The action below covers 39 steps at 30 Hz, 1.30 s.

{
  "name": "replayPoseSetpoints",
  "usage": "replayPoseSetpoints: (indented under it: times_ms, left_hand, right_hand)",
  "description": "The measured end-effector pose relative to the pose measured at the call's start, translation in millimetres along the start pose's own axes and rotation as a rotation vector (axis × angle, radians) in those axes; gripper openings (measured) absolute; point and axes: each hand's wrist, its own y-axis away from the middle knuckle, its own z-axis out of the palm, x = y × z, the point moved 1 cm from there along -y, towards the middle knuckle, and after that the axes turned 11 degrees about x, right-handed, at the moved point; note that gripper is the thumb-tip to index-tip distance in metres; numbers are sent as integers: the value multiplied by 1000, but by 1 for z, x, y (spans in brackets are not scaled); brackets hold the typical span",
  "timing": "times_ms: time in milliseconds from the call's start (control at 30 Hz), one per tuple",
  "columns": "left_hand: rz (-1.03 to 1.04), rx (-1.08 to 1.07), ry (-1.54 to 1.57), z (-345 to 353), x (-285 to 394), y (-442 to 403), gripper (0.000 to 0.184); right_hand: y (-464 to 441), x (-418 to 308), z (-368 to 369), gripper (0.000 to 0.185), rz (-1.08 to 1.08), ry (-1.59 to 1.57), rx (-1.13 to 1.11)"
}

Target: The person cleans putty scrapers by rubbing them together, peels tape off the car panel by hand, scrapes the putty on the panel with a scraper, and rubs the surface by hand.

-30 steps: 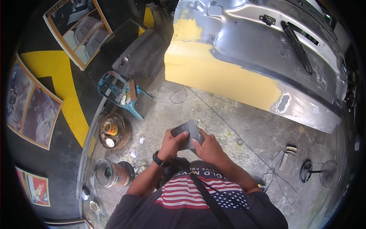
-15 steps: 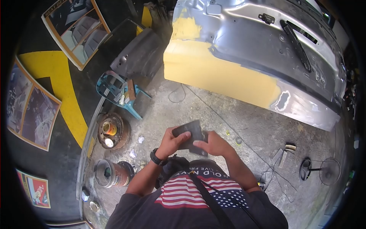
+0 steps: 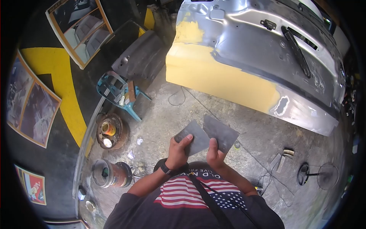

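Two flat grey sheets are held side by side in front of my chest, above the concrete floor. My left hand (image 3: 178, 152) is closed on the left grey sheet (image 3: 196, 138), its thumb lying on top. On the right grey sheet (image 3: 223, 131), my right hand (image 3: 215, 154) is closed with the thumb pressed on the face. The sheets' inner edges are close together; whether they touch near the middle is hard to tell. Beyond them stands a silver metal vehicle panel (image 3: 251, 49) with a broad yellow coated area (image 3: 221, 78) along its lower part.
A teal plastic stool (image 3: 131, 110) holding small items stands at the left. Below it are a rusty wheel rim (image 3: 120, 137) with a can (image 3: 108, 128) on it and a bucket (image 3: 116, 175). Thin cable crosses the floor (image 3: 164, 110); a round wire-framed object (image 3: 328, 176) lies right.
The sheets, overlapped in both hands before, are now apart, one in each hand. My right hand has turned upright and moved slightly down. The view has shifted slightly.
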Motion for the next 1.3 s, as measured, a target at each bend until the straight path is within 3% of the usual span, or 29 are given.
replayPoseSetpoints:
  times_ms: [167,267,433,667,933,1067,1133,1233,1300]
  left_hand:
    - [-32,-7,38,-5,-18,4,34]
    - [-42,-19,102,0,-13,6,33]
    - [-63,-22,148,-8,-16,3,33]
    - [-21,-14,75,-26,-16,-11,32]
    - [-31,-31,-74,-29,8,-11,23]
    - [10,-90,-220,-37,6,-19,21]
    - [22,-99,-239,-39,5,-25,20]
    - [58,-157,-311,-42,8,-32,20]
    - [76,-185,-403,-42,10,-36,21]
  right_hand:
    - [5,-6,1,38,11,-95,70]
    - [7,14,-11,48,-158,192,-71]
    - [0,-18,0,21,-144,351,-94]
    - [-3,-28,4,15,-57,342,-177]
    - [-12,-31,-2,28,129,538,-435]
    - [-14,-32,-7,40,122,638,-552]
    - [-22,-39,-6,43,270,709,-636]
    - [-27,-36,-7,46,278,722,-667]
    - [-28,-29,-12,45,406,672,-688]
